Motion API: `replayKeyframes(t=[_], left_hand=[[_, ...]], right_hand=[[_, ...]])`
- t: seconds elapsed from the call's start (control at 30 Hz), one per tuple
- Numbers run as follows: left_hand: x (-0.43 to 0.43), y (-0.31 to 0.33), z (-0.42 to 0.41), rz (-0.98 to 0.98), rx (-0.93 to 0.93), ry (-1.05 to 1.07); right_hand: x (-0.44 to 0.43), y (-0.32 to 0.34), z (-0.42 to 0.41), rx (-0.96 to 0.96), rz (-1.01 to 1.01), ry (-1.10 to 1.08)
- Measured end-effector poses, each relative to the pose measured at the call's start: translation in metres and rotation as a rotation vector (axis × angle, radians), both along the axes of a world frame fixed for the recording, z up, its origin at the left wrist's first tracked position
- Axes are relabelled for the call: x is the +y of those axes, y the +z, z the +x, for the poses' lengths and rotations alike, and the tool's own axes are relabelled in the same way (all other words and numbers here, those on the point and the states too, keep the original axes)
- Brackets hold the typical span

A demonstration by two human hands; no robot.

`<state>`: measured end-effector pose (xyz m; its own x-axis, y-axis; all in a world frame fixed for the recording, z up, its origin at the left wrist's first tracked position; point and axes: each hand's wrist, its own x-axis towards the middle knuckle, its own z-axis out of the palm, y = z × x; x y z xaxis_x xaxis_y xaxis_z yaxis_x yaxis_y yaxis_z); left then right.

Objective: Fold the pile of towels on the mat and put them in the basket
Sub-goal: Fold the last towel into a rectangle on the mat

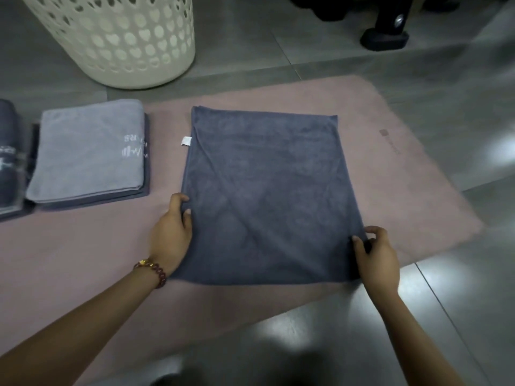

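A dark grey towel (267, 190) lies flat on the pink mat (404, 174), folded into a rough rectangle with a small white tag on its left edge. My left hand (172, 232) pinches the towel's left edge near the front. My right hand (376, 254) pinches the front right corner. A white perforated basket (119, 37) stands on the floor behind the mat, at the upper left. A light grey folded towel (89, 151) with white lettering tops a small stack at the mat's left.
More dark folded towels (8, 157) sit at the far left edge of view. A black stand foot (384, 37) rests on the grey tiled floor at the upper right. Bare floor tiles surround the mat.
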<state>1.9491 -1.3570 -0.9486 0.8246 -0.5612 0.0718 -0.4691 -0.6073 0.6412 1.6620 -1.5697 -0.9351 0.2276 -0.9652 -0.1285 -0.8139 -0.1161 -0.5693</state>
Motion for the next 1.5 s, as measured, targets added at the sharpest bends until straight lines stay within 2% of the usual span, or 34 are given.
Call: replayKeyframes(t=[0.17,0.37,0.43,0.67,0.73,0.83,0.93,1.0,1.1,1.27,1.37,1.43,1.5], left_hand=[[0.028,-0.011,0.009,-0.047,0.055,0.037],[0.039,-0.008,0.0,-0.104,0.087,0.002],[0.043,-0.005,-0.007,-0.107,0.082,-0.019],[0.068,-0.001,-0.03,0.083,0.004,-0.162],[0.075,0.0,-0.03,0.136,0.032,-0.162],[0.088,0.002,-0.025,0.263,0.035,-0.271],[0.096,0.005,-0.02,0.297,0.11,-0.462],[0.094,0.004,-0.016,0.328,0.042,-0.531],[0.084,0.005,-0.005,0.318,-0.106,-0.54],[0.047,0.044,0.031,0.08,-0.076,-0.361],[-0.006,0.085,0.082,-0.071,-0.159,-0.342],[-0.05,0.125,0.12,-0.145,-0.136,-0.293],[-0.093,0.174,0.15,-0.27,-0.111,-0.214]], right_hand=[[0.0,-0.006,-0.009,0.006,-0.023,0.069],[0.001,-0.01,-0.012,0.069,-0.088,0.13],[0.002,-0.01,-0.014,0.036,-0.109,0.161],[0.002,-0.013,-0.022,0.117,-0.132,0.166],[0.004,-0.012,-0.022,0.153,-0.11,0.18],[0.008,-0.007,-0.03,0.225,-0.058,0.317],[0.011,0.007,-0.04,0.276,0.128,0.487],[0.009,0.011,-0.041,0.395,0.142,0.579],[0.003,0.013,-0.038,0.536,-0.002,0.64],[-0.04,0.037,-0.021,0.174,-0.127,0.511],[-0.09,0.07,0.027,-0.041,-0.161,0.42],[-0.12,0.111,0.07,-0.23,-0.061,0.289],[-0.147,0.157,0.11,-0.574,0.118,0.092]])
